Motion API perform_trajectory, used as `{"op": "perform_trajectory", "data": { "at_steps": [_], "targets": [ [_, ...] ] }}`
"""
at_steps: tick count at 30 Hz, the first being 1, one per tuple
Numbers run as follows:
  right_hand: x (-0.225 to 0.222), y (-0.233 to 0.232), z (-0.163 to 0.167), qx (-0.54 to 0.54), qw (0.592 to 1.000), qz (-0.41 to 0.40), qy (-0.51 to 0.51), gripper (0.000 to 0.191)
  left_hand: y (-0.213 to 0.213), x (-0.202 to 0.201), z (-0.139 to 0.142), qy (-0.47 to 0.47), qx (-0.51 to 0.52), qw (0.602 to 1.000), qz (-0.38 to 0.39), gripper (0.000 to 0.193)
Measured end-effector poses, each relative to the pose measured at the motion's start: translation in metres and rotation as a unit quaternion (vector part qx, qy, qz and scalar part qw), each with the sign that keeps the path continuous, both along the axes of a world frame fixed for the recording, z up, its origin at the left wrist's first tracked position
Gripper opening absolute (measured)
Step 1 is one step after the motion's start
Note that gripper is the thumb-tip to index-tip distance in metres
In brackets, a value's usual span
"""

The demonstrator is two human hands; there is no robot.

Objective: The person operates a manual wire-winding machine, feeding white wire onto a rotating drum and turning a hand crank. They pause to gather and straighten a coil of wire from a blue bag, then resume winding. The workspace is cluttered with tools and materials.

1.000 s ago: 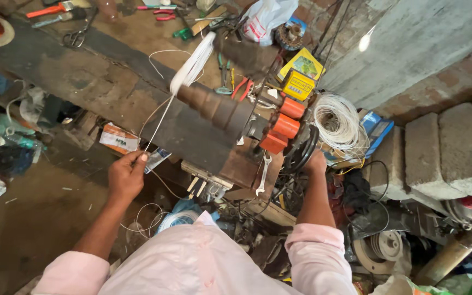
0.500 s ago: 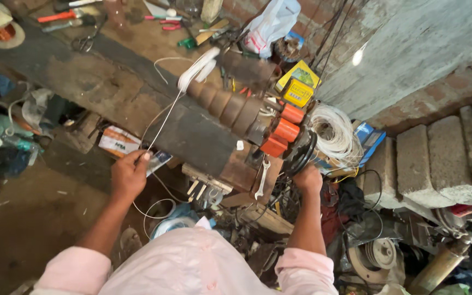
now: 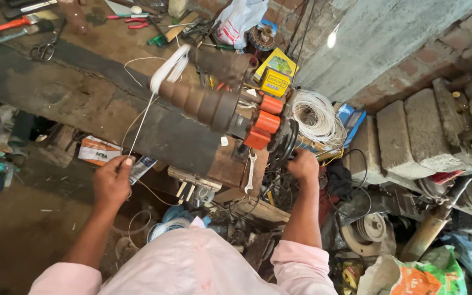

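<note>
Two hands show in the head view, and both are busy. The left hand [image 3: 112,180] is low on the left side. Its fingers are pinched tight on a thin white wire [image 3: 140,124]. The wire runs up from the fingers, pulled straight, to a white coil of wire [image 3: 169,69] wrapped on the far end of a brown stepped roller [image 3: 200,102]. The roller lies on its side over a dark, worn table [image 3: 83,104].

The right hand [image 3: 303,164] is past the other end of the roller. It is closed around a dark crank wheel [image 3: 284,143]. Just beside the wheel sit orange blocks [image 3: 266,121], stacked one above the other. A silver wrench [image 3: 251,172] hangs under them.

Near the right hand lies a loose bundle of white wire [image 3: 315,116]. Behind it are a yellow box [image 3: 276,72] and a white plastic bag [image 3: 240,21]. Scissors [image 3: 43,50] and an orange-handled tool [image 3: 7,24] lie on the far left of the table. Grey stone blocks [image 3: 411,136] stand on the right. Pink sleeves [image 3: 301,267] cover both arms.
</note>
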State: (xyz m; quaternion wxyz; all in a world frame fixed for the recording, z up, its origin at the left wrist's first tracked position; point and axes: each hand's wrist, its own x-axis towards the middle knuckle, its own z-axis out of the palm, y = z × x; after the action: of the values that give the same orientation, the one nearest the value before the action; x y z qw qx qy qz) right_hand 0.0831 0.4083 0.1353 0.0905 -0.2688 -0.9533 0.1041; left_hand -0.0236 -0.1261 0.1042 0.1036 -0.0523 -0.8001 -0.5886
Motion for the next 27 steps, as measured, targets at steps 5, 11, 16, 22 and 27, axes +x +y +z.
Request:
{"op": "perform_trajectory", "data": {
  "at_steps": [5, 11, 16, 22, 27],
  "targets": [
    [-0.007, -0.010, 0.038, 0.007, 1.000, -0.008, -0.006, 0.039, 0.007, -0.012, 0.020, -0.096, 0.010, 0.995, -0.004, 0.027],
    [-0.015, -0.004, 0.046, 0.014, 1.000, -0.013, 0.010, 0.035, 0.012, -0.025, 0.024, 0.022, -0.004, 0.999, -0.023, 0.026],
    [-0.025, 0.007, 0.044, 0.024, 1.000, -0.001, 0.014, 0.033, 0.015, -0.032, 0.009, -0.011, -0.028, 0.999, -0.018, 0.025],
    [-0.032, 0.012, 0.049, 0.013, 1.000, -0.010, 0.020, 0.029, 0.023, -0.035, 0.014, -0.021, 0.017, 1.000, -0.015, 0.024],
    [-0.038, 0.009, 0.056, 0.027, 0.999, -0.016, 0.025, 0.028, 0.029, -0.033, 0.041, 0.022, 0.009, 0.999, -0.035, 0.026]
  ]
}}
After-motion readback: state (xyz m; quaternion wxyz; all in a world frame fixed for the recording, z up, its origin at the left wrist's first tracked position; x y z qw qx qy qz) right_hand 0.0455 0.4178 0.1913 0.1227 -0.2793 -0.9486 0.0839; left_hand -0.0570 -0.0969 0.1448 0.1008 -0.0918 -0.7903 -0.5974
